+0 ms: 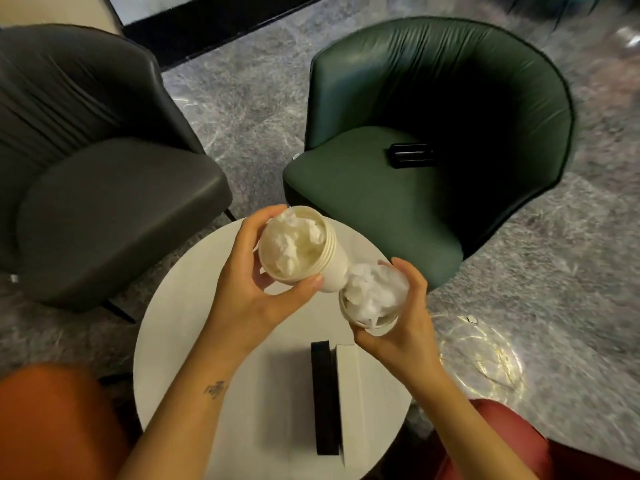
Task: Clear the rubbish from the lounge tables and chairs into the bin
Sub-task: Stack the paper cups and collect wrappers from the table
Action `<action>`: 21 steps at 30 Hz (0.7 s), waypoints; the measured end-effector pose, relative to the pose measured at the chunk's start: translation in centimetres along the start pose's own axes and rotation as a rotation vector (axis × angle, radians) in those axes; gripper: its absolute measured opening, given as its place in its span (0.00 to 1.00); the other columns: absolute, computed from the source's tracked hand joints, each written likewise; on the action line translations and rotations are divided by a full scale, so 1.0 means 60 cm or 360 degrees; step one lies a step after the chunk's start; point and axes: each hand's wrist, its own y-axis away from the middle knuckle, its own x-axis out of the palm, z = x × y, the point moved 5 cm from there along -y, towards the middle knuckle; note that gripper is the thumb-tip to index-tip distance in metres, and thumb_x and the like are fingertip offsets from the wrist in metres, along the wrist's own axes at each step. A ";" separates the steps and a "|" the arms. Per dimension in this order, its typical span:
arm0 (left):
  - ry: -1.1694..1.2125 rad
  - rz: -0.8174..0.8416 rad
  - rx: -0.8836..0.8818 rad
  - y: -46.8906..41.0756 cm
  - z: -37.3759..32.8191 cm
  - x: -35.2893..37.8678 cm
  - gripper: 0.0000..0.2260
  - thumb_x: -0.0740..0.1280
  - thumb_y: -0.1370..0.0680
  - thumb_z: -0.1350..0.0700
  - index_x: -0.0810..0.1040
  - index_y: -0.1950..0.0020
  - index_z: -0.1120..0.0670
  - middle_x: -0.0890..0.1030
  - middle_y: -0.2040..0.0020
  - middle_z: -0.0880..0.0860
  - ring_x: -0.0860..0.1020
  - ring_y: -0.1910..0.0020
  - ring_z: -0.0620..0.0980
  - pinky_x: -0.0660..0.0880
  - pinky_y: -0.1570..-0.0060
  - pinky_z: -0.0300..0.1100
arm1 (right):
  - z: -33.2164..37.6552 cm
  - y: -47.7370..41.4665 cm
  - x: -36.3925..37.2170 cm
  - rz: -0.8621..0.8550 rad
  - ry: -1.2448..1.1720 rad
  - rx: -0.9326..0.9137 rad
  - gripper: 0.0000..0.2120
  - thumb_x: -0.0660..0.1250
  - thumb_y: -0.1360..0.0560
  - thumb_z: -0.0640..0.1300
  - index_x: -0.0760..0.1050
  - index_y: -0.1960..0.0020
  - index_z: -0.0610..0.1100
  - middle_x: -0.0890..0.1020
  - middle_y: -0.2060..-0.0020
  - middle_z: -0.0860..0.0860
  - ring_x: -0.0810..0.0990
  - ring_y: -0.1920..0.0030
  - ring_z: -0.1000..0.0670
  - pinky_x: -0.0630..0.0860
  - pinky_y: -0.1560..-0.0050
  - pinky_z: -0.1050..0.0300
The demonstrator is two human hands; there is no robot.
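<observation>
Head view. Held tissue-stuffed cup (pixel 311 252) in left hand (pixel 256 296), fingers curled round its rim, above table's (pixel 187 341) far edge. Gripped second cup (pixel 375 306), also tissue-filled, in right hand (pixel 407 330), just beside the first; contact unclear. Showed open marble floor (pixel 242 109) between grey chair (pixel 104 209) and green chair (pixel 374 206), both near table's edge. Showed black-and-white box (pixel 332 396) lying on table's near half, dark object (pixel 412 155) on green seat.

Cups (pixel 334 261): matt cream paper, ribbed rims
Tissue (pixel 294 240): white crumpled soft paper
Table (pixel 180 323): smooth matt white top
Green chair (pixel 381 202): creased leather-look, faint sheen
Grey chair (pixel 114 209): matt leather-look
Floor (pixel 249 109): glossy grey veined stone
</observation>
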 end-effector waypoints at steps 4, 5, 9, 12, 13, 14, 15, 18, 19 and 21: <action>0.0020 0.0080 0.0001 -0.001 -0.002 0.009 0.30 0.74 0.38 0.52 0.68 0.37 0.45 0.75 0.40 0.41 0.74 0.39 0.45 0.76 0.51 0.35 | -0.012 0.003 0.010 0.0014 -0.0049 0.0136 0.44 0.77 0.41 0.48 0.53 0.38 0.69 0.72 0.47 0.64 0.77 0.51 0.62 0.75 0.59 0.72; 0.0018 0.0087 0.0001 -0.001 -0.002 0.010 0.30 0.74 0.38 0.52 0.68 0.37 0.45 0.75 0.39 0.42 0.74 0.38 0.45 0.76 0.51 0.36 | -0.014 0.003 0.013 0.0033 -0.0045 0.0153 0.44 0.77 0.41 0.48 0.52 0.38 0.69 0.72 0.47 0.65 0.77 0.51 0.61 0.75 0.60 0.71; -0.0015 0.0076 0.0009 -0.004 0.004 0.002 0.31 0.74 0.38 0.51 0.68 0.37 0.44 0.74 0.39 0.42 0.74 0.38 0.46 0.76 0.50 0.38 | -0.020 0.005 0.023 0.0098 -0.0063 0.0203 0.45 0.78 0.40 0.44 0.52 0.39 0.70 0.72 0.50 0.66 0.76 0.50 0.64 0.74 0.64 0.73; -0.0100 0.0092 -0.0010 -0.002 0.014 -0.002 0.31 0.74 0.38 0.49 0.68 0.37 0.42 0.73 0.39 0.40 0.73 0.37 0.46 0.76 0.49 0.38 | -0.015 0.006 0.022 0.0080 -0.0107 0.0190 0.41 0.75 0.39 0.46 0.54 0.38 0.68 0.74 0.50 0.68 0.78 0.52 0.64 0.74 0.63 0.73; -0.0137 0.0104 -0.0011 0.000 0.017 -0.001 0.31 0.74 0.38 0.48 0.68 0.37 0.42 0.73 0.39 0.39 0.72 0.37 0.45 0.76 0.49 0.38 | -0.012 0.005 0.022 0.0078 -0.0115 0.0182 0.40 0.75 0.39 0.48 0.54 0.38 0.67 0.73 0.48 0.69 0.78 0.51 0.62 0.75 0.61 0.71; -0.0154 0.0109 -0.0010 0.001 0.020 -0.001 0.30 0.73 0.38 0.48 0.68 0.37 0.42 0.73 0.39 0.38 0.72 0.37 0.45 0.76 0.50 0.37 | -0.009 0.005 0.022 0.0079 -0.0118 0.0173 0.40 0.74 0.38 0.48 0.54 0.37 0.66 0.73 0.47 0.69 0.78 0.50 0.61 0.76 0.58 0.69; -0.0150 0.0107 -0.0010 0.002 0.022 -0.002 0.30 0.73 0.37 0.48 0.68 0.37 0.42 0.73 0.39 0.37 0.72 0.37 0.45 0.76 0.50 0.37 | -0.007 0.005 0.022 0.0080 -0.0116 0.0164 0.40 0.74 0.38 0.47 0.54 0.36 0.65 0.72 0.46 0.68 0.77 0.49 0.61 0.75 0.56 0.70; -0.0106 0.0079 -0.0004 0.001 0.030 -0.016 0.30 0.74 0.37 0.49 0.68 0.37 0.41 0.73 0.37 0.42 0.73 0.37 0.47 0.76 0.49 0.38 | -0.010 0.006 0.020 0.0094 -0.0087 0.0164 0.38 0.75 0.37 0.47 0.56 0.36 0.61 0.71 0.44 0.65 0.74 0.46 0.64 0.71 0.54 0.74; -0.0097 0.0059 -0.0003 0.000 0.033 -0.024 0.30 0.75 0.37 0.49 0.69 0.37 0.41 0.73 0.37 0.45 0.73 0.37 0.48 0.76 0.49 0.38 | -0.013 0.007 0.017 0.0094 -0.0072 0.0173 0.37 0.75 0.37 0.46 0.57 0.36 0.60 0.70 0.43 0.65 0.73 0.45 0.65 0.71 0.53 0.75; -0.0084 0.0002 0.0008 -0.002 0.039 -0.043 0.29 0.75 0.37 0.49 0.69 0.38 0.39 0.73 0.37 0.46 0.73 0.37 0.49 0.75 0.49 0.37 | -0.020 0.008 0.006 0.0052 -0.0037 0.0193 0.37 0.76 0.37 0.44 0.58 0.37 0.57 0.70 0.45 0.64 0.74 0.46 0.64 0.70 0.53 0.75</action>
